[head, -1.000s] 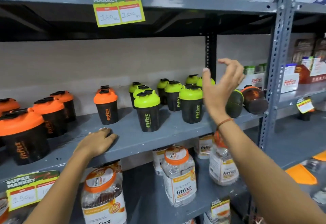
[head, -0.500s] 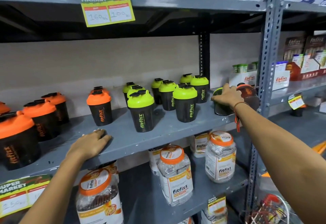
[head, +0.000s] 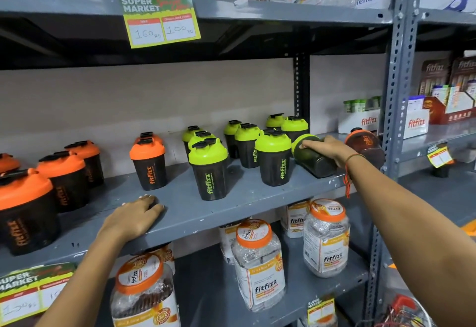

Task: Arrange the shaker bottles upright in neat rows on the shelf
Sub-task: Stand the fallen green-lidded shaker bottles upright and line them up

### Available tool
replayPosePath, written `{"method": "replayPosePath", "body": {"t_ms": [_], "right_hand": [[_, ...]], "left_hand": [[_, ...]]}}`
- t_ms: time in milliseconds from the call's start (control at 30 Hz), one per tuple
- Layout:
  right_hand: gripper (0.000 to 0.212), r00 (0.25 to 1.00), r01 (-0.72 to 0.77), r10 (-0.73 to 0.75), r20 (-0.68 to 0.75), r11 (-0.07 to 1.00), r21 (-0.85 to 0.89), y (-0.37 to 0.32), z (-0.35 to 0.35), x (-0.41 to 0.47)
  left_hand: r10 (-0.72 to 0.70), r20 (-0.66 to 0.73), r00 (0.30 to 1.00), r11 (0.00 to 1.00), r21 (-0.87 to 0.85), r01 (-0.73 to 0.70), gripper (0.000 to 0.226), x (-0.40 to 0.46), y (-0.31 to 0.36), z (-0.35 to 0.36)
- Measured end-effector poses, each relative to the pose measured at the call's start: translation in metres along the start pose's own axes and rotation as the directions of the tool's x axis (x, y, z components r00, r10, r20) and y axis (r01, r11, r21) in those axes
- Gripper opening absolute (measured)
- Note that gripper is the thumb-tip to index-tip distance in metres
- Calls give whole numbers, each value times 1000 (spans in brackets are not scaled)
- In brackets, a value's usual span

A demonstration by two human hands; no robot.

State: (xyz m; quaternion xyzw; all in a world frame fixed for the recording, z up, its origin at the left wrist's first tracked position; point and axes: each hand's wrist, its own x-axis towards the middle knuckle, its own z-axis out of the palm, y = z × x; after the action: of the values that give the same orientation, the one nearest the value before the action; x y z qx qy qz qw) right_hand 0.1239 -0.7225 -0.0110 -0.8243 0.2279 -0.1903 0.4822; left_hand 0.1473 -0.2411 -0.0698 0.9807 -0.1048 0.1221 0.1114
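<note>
Black shaker bottles stand on the grey shelf (head: 247,205). Several with green lids (head: 208,169) stand upright in the middle, and several with orange lids (head: 148,163) stand upright to the left. One green-lid bottle (head: 313,158) lies on its side at the right, lid toward the left. My right hand (head: 328,147) lies on top of it, fingers curled over its body. Behind that hand an orange-lid bottle (head: 365,146) also lies tipped against the upright post. My left hand (head: 136,214) rests flat on the shelf's front edge, holding nothing.
A grey perforated post (head: 398,110) stands just right of the fallen bottles. Clear jars with orange lids (head: 257,262) fill the shelf below. A price tag (head: 159,19) hangs from the shelf above. White boxes (head: 359,120) sit at the back right.
My right hand came down from the air onto the fallen green-lid bottle and now curls over it. The left hand stayed on the shelf edge. The view shifted slightly.
</note>
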Motion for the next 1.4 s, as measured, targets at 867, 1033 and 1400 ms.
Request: {"method": "replayPosePath", "body": {"t_ms": [867, 1033, 1400], "right_hand": [[98, 732, 407, -336, -593, 913, -15, 25, 46, -18], [67, 517, 545, -323, -793, 838, 14, 14, 8, -21], [77, 900, -118, -168, -402, 793, -597, 16, -66, 25]], "left_hand": [[-3, 11, 1000, 1000, 2, 3, 45, -3, 1, -3], [12, 16, 1000, 1000, 1, -12, 46, -4, 2, -4], [20, 30, 999, 1000, 3, -20, 50, -4, 1, -4]]}}
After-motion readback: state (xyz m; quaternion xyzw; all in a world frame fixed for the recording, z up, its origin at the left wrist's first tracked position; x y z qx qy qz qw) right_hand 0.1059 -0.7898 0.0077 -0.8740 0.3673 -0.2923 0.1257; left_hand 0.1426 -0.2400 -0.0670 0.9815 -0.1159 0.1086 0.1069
